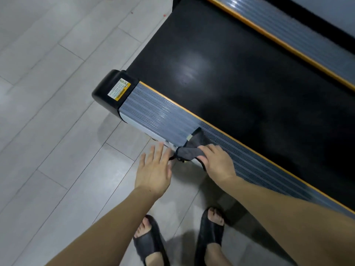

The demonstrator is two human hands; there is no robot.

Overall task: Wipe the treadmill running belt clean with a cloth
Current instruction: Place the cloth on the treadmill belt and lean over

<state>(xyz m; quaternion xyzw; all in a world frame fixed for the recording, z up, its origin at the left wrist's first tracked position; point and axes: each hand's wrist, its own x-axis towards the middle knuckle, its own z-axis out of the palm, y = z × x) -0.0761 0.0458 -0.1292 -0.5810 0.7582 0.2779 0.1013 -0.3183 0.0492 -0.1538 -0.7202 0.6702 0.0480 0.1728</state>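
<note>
The black running belt [240, 73] stretches from the centre to the upper right, with a dull shine near its middle. A dark grey cloth [190, 148] lies over the outer edge of the near grey side rail [157, 114]. My right hand [217, 160] pinches the cloth there, thumb under and fingers on top. My left hand [155, 169] hovers just left of the cloth with its fingers spread and straight, holding nothing. Both hands are off the belt.
The rail ends in a black end cap [109, 93] with a yellow warning label [119, 89]. A second grey rail [299, 31] with an orange stripe runs along the belt's far side. Grey floor tiles [57, 93] fill the left. My feet in black sandals [151, 240] stand beside the treadmill.
</note>
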